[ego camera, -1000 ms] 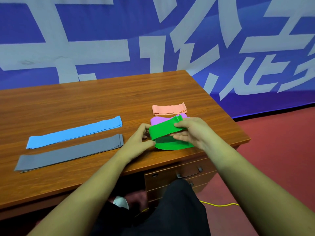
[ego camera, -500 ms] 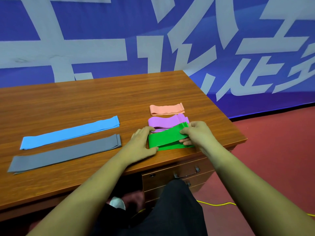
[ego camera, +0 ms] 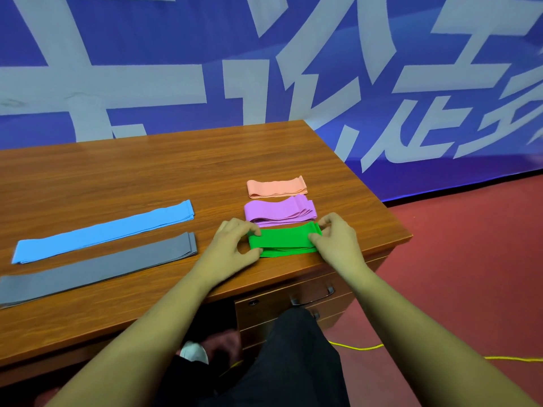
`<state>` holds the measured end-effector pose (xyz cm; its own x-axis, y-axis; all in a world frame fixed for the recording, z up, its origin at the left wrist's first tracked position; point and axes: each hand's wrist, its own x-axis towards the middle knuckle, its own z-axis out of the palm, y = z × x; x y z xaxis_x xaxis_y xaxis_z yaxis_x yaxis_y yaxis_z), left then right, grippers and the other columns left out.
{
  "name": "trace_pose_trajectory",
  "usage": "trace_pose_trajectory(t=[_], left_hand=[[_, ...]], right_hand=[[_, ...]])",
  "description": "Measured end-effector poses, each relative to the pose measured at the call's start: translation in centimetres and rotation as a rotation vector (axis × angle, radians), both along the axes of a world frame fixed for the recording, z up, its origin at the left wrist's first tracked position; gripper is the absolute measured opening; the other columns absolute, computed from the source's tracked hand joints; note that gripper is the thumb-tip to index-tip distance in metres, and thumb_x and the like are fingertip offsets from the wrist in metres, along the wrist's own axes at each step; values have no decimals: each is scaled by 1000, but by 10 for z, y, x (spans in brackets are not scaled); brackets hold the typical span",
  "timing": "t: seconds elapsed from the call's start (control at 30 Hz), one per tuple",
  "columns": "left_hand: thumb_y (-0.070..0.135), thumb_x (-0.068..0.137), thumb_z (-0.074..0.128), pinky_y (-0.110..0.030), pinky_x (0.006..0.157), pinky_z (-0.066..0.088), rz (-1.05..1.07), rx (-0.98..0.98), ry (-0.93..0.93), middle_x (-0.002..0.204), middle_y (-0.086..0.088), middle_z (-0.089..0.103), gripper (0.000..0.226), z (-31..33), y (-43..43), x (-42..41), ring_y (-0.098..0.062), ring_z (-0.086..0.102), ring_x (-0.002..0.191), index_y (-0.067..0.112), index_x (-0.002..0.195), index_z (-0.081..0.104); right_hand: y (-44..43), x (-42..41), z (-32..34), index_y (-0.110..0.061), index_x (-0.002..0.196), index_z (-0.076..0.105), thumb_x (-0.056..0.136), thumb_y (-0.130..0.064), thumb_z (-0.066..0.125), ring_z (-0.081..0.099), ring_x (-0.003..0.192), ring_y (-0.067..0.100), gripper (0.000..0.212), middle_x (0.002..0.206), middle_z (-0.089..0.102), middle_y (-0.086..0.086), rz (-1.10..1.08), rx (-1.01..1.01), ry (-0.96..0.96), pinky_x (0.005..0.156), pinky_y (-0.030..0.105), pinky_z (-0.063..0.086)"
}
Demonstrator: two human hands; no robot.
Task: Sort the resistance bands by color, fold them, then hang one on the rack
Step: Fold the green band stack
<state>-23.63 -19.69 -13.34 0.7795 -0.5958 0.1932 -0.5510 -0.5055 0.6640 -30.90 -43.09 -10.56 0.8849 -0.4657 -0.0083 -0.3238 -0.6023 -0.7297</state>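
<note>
A blue fabric banner [ego camera: 147, 39] with broad white strokes fills the back, above dull red floor [ego camera: 470, 259]. The wood-grain surface [ego camera: 117, 171] is glossy brown with a squared edge. On its left lie two long, flat, matte strips side by side, the grey band [ego camera: 97, 268] nearer and the blue band [ego camera: 102, 230] beyond it. Near the right front edge, the left hand [ego camera: 232, 245] and right hand [ego camera: 338, 239] each pinch an end of the green band [ego camera: 283, 240], a short layered rectangle lying on the surface. Just behind it sits the folded purple band [ego camera: 279, 211], its layers wavy, then the smaller, smooth peach band [ego camera: 276, 188]. Below, a drawer carries a dark curved metal handle [ego camera: 313, 296], and a thin yellow cord [ego camera: 361, 346] trails over the floor.
</note>
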Motion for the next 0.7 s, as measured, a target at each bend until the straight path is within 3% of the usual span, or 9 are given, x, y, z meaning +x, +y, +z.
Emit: trace_pose_trajectory(t=[0.13, 0.23, 0.3, 0.43, 0.53, 0.7], left_hand=[[27, 87, 68, -26, 94, 46, 52, -47, -5, 113, 9, 50, 26, -1, 2, 0, -9, 40, 116, 32, 110, 56], [32, 86, 66, -31, 96, 43, 47, 57, -25, 111, 11, 48, 26, -4, 0, 0, -10, 37, 114, 35, 109, 54], [35, 85, 65, -34, 98, 40, 55, 120, -73, 109, 12, 46, 27, -7, -1, 0, -10, 36, 111, 34, 110, 54], [40, 87, 64, -31, 102, 37, 52, 148, -88, 115, 13, 44, 33, -5, 0, -2, -7, 35, 114, 34, 118, 55], [43, 87, 64, -26, 101, 36, 27, 144, -50, 122, 12, 43, 43, 5, 14, -2, -6, 35, 118, 32, 128, 52], [40, 88, 61, -25, 95, 37, 92, 37, -92, 113, 6, 53, 28, 27, 69, 0, -10, 46, 110, 27, 113, 59]], right_hand=[[6, -2, -7, -19, 101, 54, 90, -19, 67, 68, 88, 9, 17, 90, 67, -4, 37, -8, -41, 58, 14, 49], [9, -2, -16, -21, 107, 52, 91, -21, 66, 66, 99, 12, 22, 106, 64, -1, 35, -104, -39, 71, 27, 60], [11, -5, -20, -22, 117, 50, 90, -21, 66, 59, 106, 14, 32, 115, 50, -1, 12, -172, -76, 80, 31, 60], [13, -13, -20, -24, 123, 53, 92, -23, 63, 41, 110, 12, 33, 110, 40, -2, 28, -319, -131, 90, 31, 53], [16, -16, -13, -19, 123, 58, 93, -22, 61, 39, 112, 15, 31, 113, 41, 1, 29, -369, -138, 93, 34, 51], [50, -2, 9, -14, 122, 60, 89, -18, 58, 43, 122, 23, 34, 122, 46, 7, 103, -341, -198, 99, 42, 47]])
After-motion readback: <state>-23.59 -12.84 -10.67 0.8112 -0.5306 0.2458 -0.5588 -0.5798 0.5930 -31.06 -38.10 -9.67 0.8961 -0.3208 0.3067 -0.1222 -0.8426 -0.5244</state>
